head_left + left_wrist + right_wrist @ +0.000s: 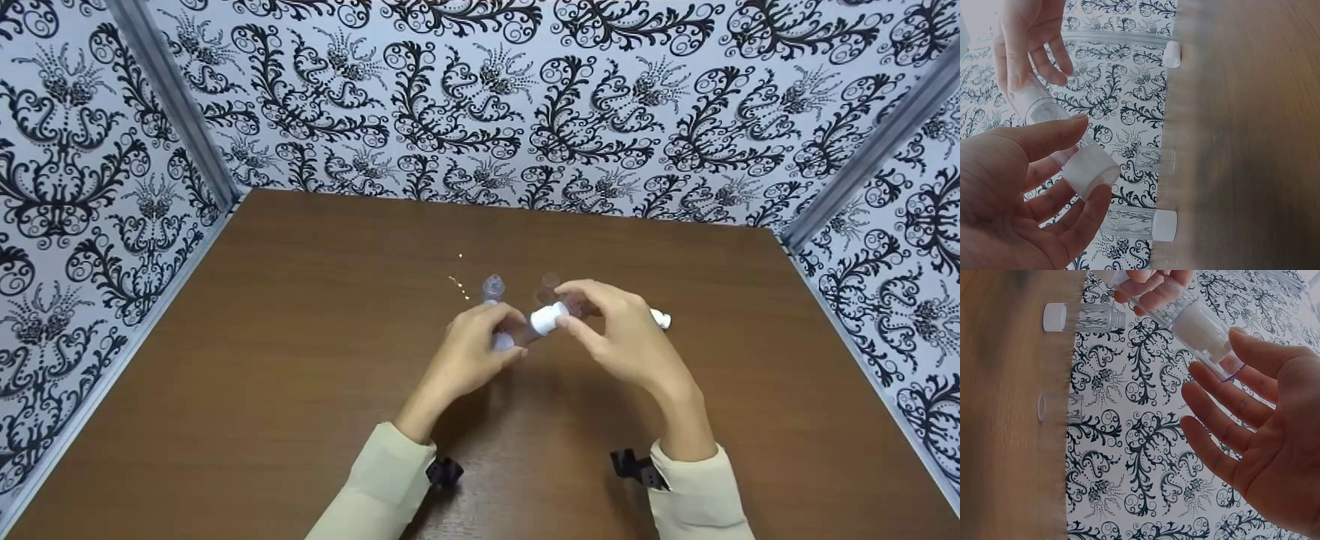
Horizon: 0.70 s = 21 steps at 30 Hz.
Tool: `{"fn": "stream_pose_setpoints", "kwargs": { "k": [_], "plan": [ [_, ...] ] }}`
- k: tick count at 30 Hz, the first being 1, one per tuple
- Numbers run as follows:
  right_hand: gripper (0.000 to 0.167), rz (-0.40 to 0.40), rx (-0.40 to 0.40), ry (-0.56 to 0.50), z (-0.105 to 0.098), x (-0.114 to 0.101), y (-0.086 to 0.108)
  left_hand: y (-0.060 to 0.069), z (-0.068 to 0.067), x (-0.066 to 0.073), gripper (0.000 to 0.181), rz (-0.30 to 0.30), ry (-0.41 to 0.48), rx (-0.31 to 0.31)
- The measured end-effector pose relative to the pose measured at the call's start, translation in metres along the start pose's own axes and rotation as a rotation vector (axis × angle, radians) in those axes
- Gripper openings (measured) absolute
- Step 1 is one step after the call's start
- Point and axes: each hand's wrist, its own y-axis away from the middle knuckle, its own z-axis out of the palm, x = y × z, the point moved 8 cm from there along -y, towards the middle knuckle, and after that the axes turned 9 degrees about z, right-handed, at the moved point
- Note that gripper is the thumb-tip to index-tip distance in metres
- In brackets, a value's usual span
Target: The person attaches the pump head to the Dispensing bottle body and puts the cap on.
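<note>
A clear pump bottle [1154, 301] with a white base [1090, 169] and a white pump collar [549, 318] is held tilted between both hands. My left hand [476, 346] grips it round the white base. At the other end my right hand [626, 330] pinches the clear cap [1229, 363] over the white pump, between thumb and fingertips. A second clear bottle [1095, 318] with a white base [1164, 225] stands behind the left hand, its threaded neck uncovered. To its right is a loose clear cap [1156, 159] on the table.
A small white pump piece [661, 319] lies right of the right hand, partly hidden by it in the head view. Several pale drops or crumbs [459, 285] dot the brown table [300, 337] left of the standing bottle. Patterned walls [480, 112] enclose the table's back and sides.
</note>
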Motion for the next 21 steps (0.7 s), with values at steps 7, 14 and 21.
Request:
{"fn": "stream_pose_setpoints", "kwargs": {
  "k": [7,14,21],
  "plan": [
    [0.030,0.011,-0.015,0.007,0.0017,0.0002,-0.0005,0.0000,-0.0003,-0.0005,0.031,0.001,-0.004,0.003],
    [0.031,0.026,-0.034,-0.006,0.0043,0.0031,-0.0009,-0.0004,-0.0010,-0.0001,0.030,0.009,-0.010,0.013],
    [0.030,0.038,-0.040,-0.001,0.0043,0.0041,-0.0012,-0.0008,-0.0006,0.0004,0.030,0.006,-0.021,0.007]
  ]
}}
